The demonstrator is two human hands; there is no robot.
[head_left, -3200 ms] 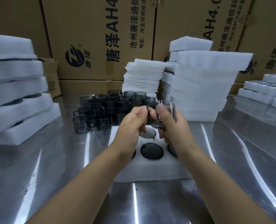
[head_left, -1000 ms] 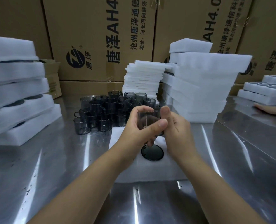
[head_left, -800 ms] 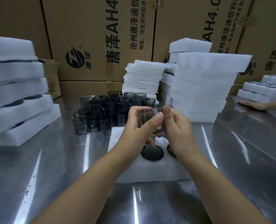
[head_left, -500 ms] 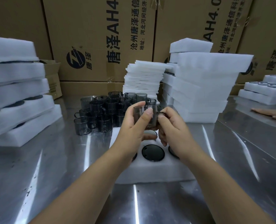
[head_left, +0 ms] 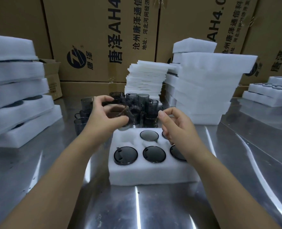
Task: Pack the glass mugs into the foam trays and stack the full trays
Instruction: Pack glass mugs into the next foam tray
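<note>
Above the white foam tray (head_left: 151,176) | left hand (head_left: 103,119) grips smoky-grey glass mug (head_left: 118,111) round its wall | right hand (head_left: 176,126) loose, empty | mug likely light, stiff, slick, fragile; take wall or handle

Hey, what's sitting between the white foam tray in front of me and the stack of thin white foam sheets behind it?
A cluster of loose smoky grey glass mugs on the steel table, in the head view.
</note>
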